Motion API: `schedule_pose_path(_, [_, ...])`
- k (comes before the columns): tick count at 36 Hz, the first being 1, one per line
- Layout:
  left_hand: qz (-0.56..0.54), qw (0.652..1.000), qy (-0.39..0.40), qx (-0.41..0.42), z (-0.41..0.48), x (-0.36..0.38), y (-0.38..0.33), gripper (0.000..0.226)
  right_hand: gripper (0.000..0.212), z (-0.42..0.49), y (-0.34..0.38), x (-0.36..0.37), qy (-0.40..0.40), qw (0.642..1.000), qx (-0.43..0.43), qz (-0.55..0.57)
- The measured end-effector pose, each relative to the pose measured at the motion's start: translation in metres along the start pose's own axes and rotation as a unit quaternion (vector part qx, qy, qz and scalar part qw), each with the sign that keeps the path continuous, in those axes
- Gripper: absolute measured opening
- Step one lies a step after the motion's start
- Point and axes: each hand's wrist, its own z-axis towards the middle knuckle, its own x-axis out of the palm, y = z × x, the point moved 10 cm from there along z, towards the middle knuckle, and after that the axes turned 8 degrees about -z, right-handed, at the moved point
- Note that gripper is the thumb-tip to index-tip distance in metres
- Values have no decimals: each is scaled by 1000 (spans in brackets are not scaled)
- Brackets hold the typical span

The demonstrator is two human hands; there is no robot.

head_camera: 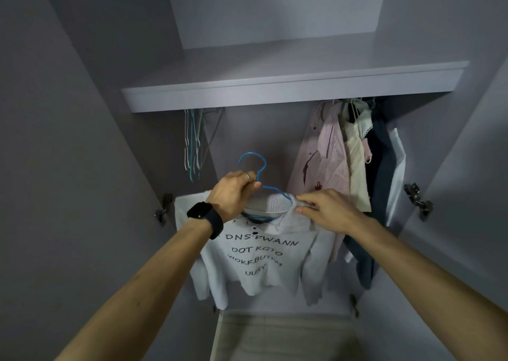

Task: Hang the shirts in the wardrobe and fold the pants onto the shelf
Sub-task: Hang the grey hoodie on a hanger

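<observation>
Both arms reach fwd & up into wardrobe (261, 129). Left hand (233, 193), watch (204, 215) on wrist: grip clamped on neck of blue hanger (274, 189), just under its hook. Right hand (327, 212): grip pinched on collar of shirt (255, 253) by hanger's right arm. Shirt, light grey w/ black lettering, hangs on hanger mid-wardrobe, below shelf (288, 91), hook free in air. Under shelf: bare hangers (193, 143) left, hung clothes (346, 162) right.

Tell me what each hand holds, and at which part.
The left hand grips the blue hanger at its neck; the right hand pinches the grey sweater at its collar.
</observation>
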Motion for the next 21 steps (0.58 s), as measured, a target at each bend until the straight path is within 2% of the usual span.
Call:
schedule_pose_path(5, [7,1000,2,-12,1,5,2,24,19,-4,6,-4,-6,999,-4,-32])
schedule_pose_path(9, [38,999,-3,-19,3,4,0,26,23,-8,3,-17,-54,995,13,-87])
schedule_pose_path(12, [84,996,-10,-11,3,-3,-4,25,25,-12,4,-23,-61,990,22,-122])
schedule_pose_path(17, [143,989,-25,5,0,-20,-2,43,24,-19,-7,-21,-43,984,75,-157])
schedule_pose_path(21, [192,976,-96,47,9,-51,-10,60,22,-22,-29,-17,-16,974,154,-163])
